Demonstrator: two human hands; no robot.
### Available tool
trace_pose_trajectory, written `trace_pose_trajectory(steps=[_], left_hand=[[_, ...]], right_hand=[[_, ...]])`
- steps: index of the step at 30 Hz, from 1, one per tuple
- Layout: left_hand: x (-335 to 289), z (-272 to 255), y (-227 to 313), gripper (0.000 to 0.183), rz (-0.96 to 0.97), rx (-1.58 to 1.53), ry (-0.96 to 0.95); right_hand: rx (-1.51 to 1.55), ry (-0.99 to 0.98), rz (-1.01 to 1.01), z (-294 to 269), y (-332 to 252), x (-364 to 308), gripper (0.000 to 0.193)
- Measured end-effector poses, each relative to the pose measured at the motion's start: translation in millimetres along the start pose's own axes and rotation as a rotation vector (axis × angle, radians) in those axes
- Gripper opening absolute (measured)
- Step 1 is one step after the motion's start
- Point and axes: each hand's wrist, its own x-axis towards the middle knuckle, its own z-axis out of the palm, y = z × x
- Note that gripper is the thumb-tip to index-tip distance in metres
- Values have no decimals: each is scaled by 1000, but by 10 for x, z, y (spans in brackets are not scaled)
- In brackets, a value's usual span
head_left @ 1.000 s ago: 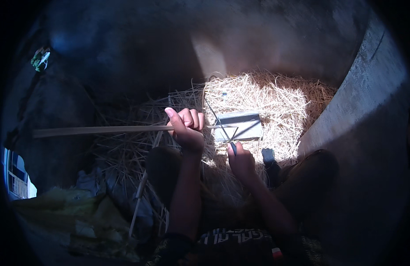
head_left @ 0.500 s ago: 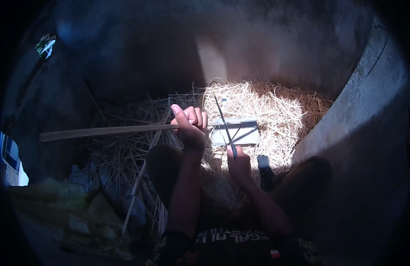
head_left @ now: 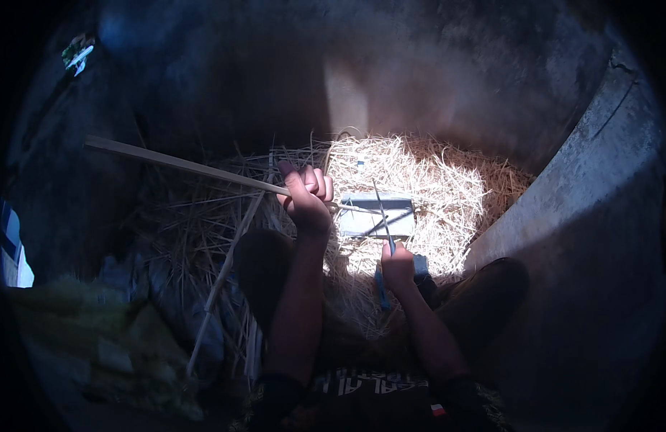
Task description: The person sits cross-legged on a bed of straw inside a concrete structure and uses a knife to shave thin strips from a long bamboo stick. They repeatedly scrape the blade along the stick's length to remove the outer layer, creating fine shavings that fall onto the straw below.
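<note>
My left hand (head_left: 308, 201) is closed around a long, flat strip (head_left: 189, 167) that looks like bamboo or wood. The strip slants up to the far left, and its short, thin right end reaches over a pale grey block (head_left: 358, 227). In my right hand (head_left: 398, 268) is a knife (head_left: 383, 207) with a narrow blade pointing away from me. The blade crosses the strip's right end above the block; whether they touch, I cannot tell. A blue-grey band-like piece (head_left: 381, 289) hangs beside my right hand, its kind unclear.
Straw-like shavings (head_left: 448, 194) lie in bright sunlight around the block, more in shade at left. A loose stick (head_left: 221, 284) leans near my left knee. A curved wall (head_left: 592, 158) rises at right. Yellowish cloth (head_left: 95, 345) is at lower left. A dark object (head_left: 421, 268) sits by my right hand.
The strip has tilted, its far left end rising. My right hand and the knife have shifted right and slightly nearer to me, still crossing the strip's end.
</note>
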Motion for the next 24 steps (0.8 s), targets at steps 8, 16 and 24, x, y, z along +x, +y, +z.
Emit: trace_pose_trajectory(steps=[8,16,24], left_hand=[[29,-37,29,59,4,9,52],[23,-42,-67,57,44,32,1],[-32,32,-90,55,29,23,8]], right_hand=[[424,-84,-224,-350,-561,-293,32],[336,-130,-209,-228,-517,-304,38],[213,-214,-111,234,1,-144,34]])
